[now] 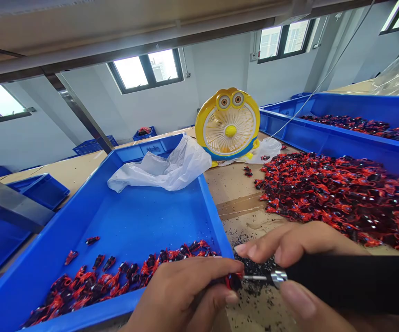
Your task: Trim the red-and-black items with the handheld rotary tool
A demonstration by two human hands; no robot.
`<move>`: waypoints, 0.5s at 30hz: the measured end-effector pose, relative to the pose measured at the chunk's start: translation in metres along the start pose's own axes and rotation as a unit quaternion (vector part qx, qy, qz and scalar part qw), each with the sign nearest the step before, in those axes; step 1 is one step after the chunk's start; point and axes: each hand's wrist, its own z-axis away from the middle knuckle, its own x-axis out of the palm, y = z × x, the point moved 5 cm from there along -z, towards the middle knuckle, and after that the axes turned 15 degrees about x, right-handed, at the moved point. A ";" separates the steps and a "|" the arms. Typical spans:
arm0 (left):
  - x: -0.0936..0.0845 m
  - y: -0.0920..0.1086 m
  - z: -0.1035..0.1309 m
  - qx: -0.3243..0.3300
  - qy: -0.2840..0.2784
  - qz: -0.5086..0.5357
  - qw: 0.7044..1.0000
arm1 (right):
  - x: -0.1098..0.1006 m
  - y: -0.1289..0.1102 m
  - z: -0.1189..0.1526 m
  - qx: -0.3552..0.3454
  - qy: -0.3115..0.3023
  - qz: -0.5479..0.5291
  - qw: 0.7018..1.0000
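Observation:
My left hand (188, 293) pinches a small red and black part (233, 281) beside the near right corner of a blue tray (140, 221). From the right, my right hand (310, 272) grips a black cylindrical tool (351, 281) with a silver collar and a thin metal shaft. The shaft's tip meets the part, or lies right beside it; the exact contact is hidden. Many similar red and black parts (116, 276) lie along the tray's near side. A large heap of them (324, 189) covers the cardboard surface behind my right hand.
A yellow and blue fan (230, 129) stands beyond the tray. White plastic (164, 166) drapes over the tray's far end. Blue bins (337, 138) stand at the back right, others (40, 189) at the left. A metal post (81, 110) rises at left; black debris (254, 272) litters the cardboard.

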 end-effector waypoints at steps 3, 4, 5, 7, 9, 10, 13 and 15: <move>0.000 0.001 -0.001 0.007 0.004 -0.013 1.000 | 0.000 0.002 -0.001 0.005 0.014 -0.005 1.000; -0.001 0.001 -0.001 0.006 0.005 -0.019 1.000 | -0.001 0.003 -0.001 0.009 0.016 0.002 1.000; -0.002 0.001 -0.002 0.006 0.005 -0.024 1.000 | -0.001 0.003 -0.001 0.010 0.015 0.012 1.000; -0.003 0.001 -0.002 0.008 0.004 -0.027 1.000 | -0.001 0.004 -0.001 0.015 0.005 0.036 0.999; -0.004 0.001 -0.001 0.007 0.002 -0.024 1.000 | -0.001 0.004 0.000 0.017 -0.013 0.043 0.999; -0.003 0.001 0.000 0.007 0.001 -0.021 1.000 | -0.001 0.004 0.000 0.021 -0.020 0.041 0.999; -0.002 0.002 0.001 0.009 0.002 -0.012 1.000 | -0.001 0.002 0.003 0.042 -0.028 0.042 0.998; -0.001 0.002 0.002 0.010 0.004 -0.007 1.000 | 0.000 0.000 0.004 0.060 -0.029 0.054 0.996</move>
